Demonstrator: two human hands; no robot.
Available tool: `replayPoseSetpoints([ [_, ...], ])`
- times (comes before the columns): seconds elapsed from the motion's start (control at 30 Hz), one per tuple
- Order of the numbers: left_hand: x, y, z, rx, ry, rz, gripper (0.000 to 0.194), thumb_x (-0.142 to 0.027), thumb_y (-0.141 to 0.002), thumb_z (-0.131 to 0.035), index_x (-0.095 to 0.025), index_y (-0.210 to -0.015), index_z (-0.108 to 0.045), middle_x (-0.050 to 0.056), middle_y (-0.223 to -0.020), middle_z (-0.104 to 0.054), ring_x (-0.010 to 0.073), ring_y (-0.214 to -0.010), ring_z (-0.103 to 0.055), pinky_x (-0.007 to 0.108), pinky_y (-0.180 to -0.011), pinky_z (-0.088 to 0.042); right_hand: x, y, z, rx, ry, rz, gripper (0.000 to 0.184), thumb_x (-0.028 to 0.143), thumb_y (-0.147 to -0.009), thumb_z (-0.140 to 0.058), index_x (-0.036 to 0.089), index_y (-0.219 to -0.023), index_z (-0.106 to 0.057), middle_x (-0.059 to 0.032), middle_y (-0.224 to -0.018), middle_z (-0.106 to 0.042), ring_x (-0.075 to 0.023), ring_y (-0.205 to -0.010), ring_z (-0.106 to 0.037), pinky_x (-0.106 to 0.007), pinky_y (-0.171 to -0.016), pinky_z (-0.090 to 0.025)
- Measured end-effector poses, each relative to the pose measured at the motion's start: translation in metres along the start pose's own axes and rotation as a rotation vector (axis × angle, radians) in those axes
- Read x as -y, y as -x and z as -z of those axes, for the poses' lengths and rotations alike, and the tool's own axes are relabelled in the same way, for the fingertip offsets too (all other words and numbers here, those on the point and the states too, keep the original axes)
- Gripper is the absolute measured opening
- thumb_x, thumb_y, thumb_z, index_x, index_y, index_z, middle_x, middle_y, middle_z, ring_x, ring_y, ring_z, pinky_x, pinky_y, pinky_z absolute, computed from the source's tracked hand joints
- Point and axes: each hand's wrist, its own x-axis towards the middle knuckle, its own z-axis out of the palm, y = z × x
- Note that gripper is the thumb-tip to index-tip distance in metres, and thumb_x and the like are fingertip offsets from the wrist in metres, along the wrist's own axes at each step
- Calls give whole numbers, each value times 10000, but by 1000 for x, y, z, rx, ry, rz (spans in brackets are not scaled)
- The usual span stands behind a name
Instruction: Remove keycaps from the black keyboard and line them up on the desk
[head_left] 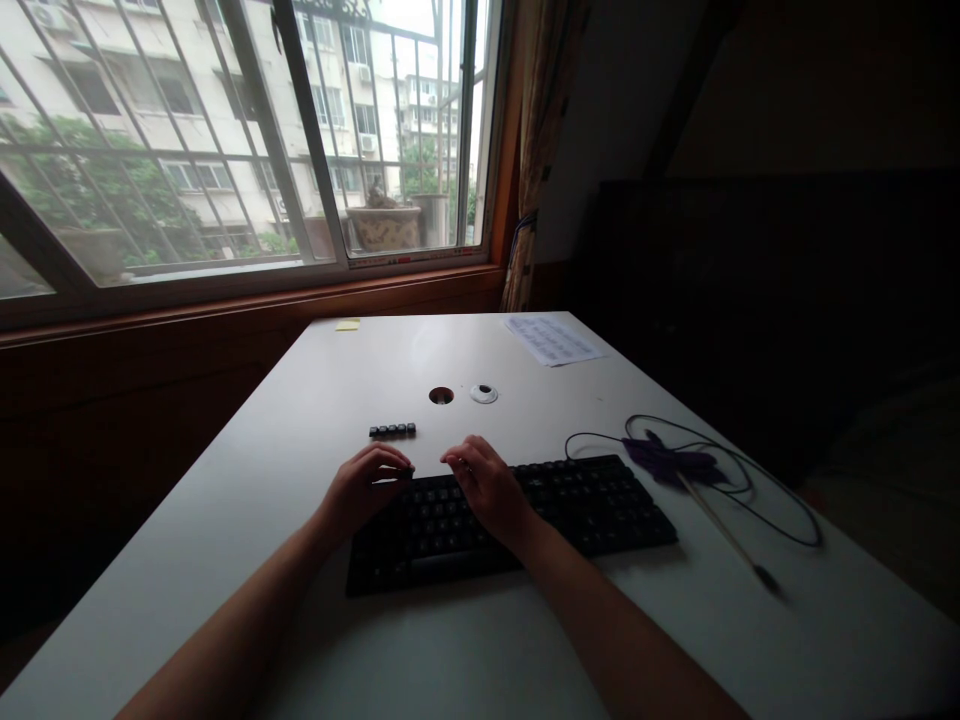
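Observation:
A black keyboard [442,525] lies on the white table, slightly turned. Over its upper left corner, my left hand [358,490] pinches a small black keycap [407,473] between thumb and fingertips. My right hand [489,492] hovers above the keyboard's middle, thumb and fingers drawn together; whatever is between them, if anything, is too small to make out. Just beyond my left hand, several loose black keycaps [392,430] stand in a row on the tabletop.
A purple cloth [671,462], a thin stick-like tool [720,525] and a looped cable [795,505] lie to the right. Farther back are a round hole [442,396], a white round cover [484,393], printed papers [553,340] and yellow sticky notes [347,325].

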Motion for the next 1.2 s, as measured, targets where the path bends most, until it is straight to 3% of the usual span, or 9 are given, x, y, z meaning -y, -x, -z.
replayPoseSetpoints([
  [0.27, -7, -5, 3, 2, -206, -69, 119, -170, -818, -698, -167, -918, -633, 72, -951, -639, 146, -758, -635, 289, -652, -574, 0, 2, -1, 26, -23, 15, 158, 221, -991, -421, 224, -992, -579, -49, -899, -532, -188, -874, -530, -330, -787, -474],
  [0.47, -10, -3, 3, 21, -257, -50, 152, -140, -821, -671, -173, -968, -650, 61, -931, -628, 147, -760, -643, 296, -693, -563, 4, 2, 2, -8, -14, 59, 159, 205, -992, -415, 220, -1002, -573, -50, -883, -538, -193, -861, -514, -343, -786, -465],
  [0.93, -14, -2, 2, 41, -260, -64, 149, -179, -854, -645, -181, -1001, -665, 72, -931, -664, 175, -834, -661, 315, -729, -575, -1, 1, -5, 140, 104, 131, 131, 218, -929, -557, 219, -1005, -663, -58, -876, -610, -209, -874, -528, -354, -802, -477],
  [1.2, -12, -2, -1, 39, -300, -84, 154, -252, -829, -696, -189, -962, -653, 47, -881, -655, 146, -753, -649, 269, -680, -561, -2, 2, -7, 177, 157, 149, 155, 290, -893, -632, 232, -1032, -670, -52, -870, -619, -201, -866, -545, -330, -767, -479],
])
